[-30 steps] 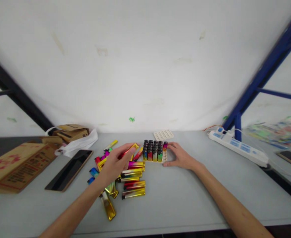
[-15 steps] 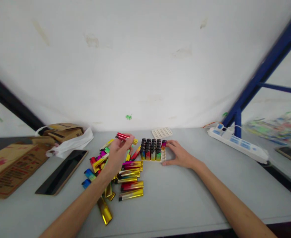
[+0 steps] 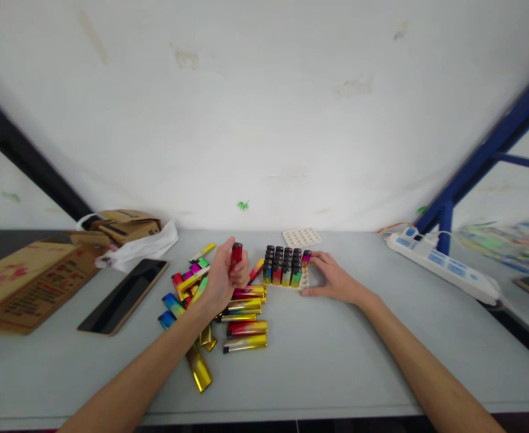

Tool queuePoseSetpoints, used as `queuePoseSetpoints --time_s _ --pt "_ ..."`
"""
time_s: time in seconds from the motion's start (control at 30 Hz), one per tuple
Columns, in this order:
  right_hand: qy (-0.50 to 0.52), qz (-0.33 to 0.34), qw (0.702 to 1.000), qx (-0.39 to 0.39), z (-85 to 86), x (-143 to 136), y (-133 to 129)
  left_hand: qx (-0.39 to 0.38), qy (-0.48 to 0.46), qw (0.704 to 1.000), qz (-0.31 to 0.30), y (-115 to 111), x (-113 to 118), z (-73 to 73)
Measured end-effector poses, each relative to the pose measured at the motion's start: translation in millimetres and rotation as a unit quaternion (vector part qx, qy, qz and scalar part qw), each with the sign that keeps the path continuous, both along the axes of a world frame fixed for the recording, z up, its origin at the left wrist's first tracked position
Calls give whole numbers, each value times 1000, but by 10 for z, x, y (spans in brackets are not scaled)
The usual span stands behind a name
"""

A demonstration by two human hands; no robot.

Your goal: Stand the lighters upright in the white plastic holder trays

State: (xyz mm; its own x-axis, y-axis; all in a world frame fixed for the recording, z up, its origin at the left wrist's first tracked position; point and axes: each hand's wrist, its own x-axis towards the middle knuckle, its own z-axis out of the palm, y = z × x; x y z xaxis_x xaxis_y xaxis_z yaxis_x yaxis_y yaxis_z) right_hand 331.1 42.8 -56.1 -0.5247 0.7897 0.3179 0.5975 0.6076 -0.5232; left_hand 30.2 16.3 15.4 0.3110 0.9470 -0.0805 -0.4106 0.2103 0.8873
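Upright in my left hand (image 3: 223, 278) is a red lighter (image 3: 236, 253) with a black top, gripped in closed fingers above the loose pile. Just right of it, rows of black-topped lighters (image 3: 286, 275) stand in a white tray (image 3: 305, 281) with holes. My right hand (image 3: 338, 282) grips the tray's right side, thumb at the near corner and fingers at the far one. By those fingers a purple lighter (image 3: 306, 259) stands in the rightmost row; the nearer holes of that row show bare. Metallic coloured lighters (image 3: 245, 328) lie in a loose heap below my left hand.
A second white holed tray (image 3: 301, 236) lies near the wall. On the left are a dark tablet-like device (image 3: 124, 296), a white plastic bag (image 3: 140, 249) and cardboard boxes (image 3: 39, 285). A white power strip (image 3: 445, 266) lies on the right.
My left hand has turned the red lighter from lying sideways to upright, black top up. My right hand stays at the tray. The whole view has shifted slightly.
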Motion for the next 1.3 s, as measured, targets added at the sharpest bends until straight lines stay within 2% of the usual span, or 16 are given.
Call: queuePoseSetpoints --time_s 0.27,0.5,0.6,0.73,0.87,0.97,1.07,1.2,1.3 --pt "-8 3 1000 2 10 -2 -1 -9 31 998 59 -64 85 -9" --pt "-4 5 1000 -1 30 -13 -15 4 39 999 33 -61 88 -1" --pt "1 9 1000 8 38 -21 -15 40 51 998 28 -55 113 79" --pt "6 7 1000 19 39 -37 -6 145 97 985 18 -64 204 267" --pt "8 6 1000 27 41 -55 -2 280 236 930 -11 -39 390 434" --pt "11 3 1000 26 48 -67 -4 358 304 881 -45 49 565 471" --pt "12 2 1000 21 50 -73 2 419 380 823 -56 191 708 425" --pt "10 2 999 34 33 -71 21 474 489 730 -56 362 811 315" --pt "10 -1 999 36 22 -66 31 491 532 686 -75 423 847 268"
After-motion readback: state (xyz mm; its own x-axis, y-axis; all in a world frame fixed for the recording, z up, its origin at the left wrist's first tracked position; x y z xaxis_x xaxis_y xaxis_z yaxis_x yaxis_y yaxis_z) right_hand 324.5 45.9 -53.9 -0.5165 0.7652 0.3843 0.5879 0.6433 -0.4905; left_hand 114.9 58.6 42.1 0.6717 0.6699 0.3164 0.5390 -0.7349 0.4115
